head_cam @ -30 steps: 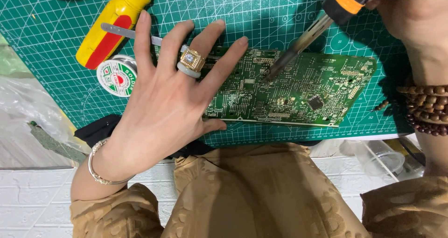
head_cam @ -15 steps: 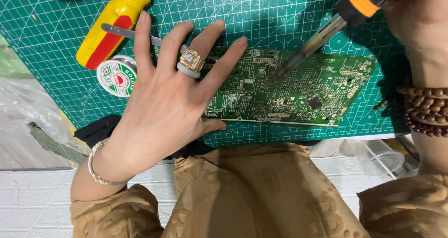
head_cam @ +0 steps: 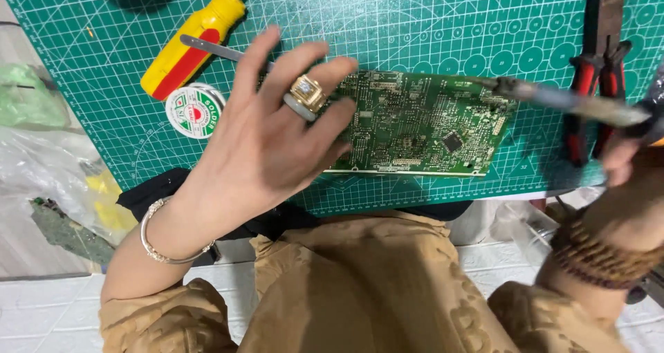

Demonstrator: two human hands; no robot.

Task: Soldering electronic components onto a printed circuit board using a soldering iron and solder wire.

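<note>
The left hand (head_cam: 277, 138) lies open, fingers spread on the circuit board (head_cam: 422, 121); the right hand (head_cam: 633, 166) grips a soldering iron (head_cam: 553, 97).

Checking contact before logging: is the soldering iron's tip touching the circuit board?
Cannot tell. In the head view the soldering iron tip meets the circuit board corner, blurred.

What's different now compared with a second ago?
The right hand has pulled the soldering iron off the green circuit board, out to the board's right edge, the tool now lying nearly level. The left hand has lifted its fingers somewhat but is still over the board's left end. The yellow screwdriver and solder spool have not moved on the mat.
</note>
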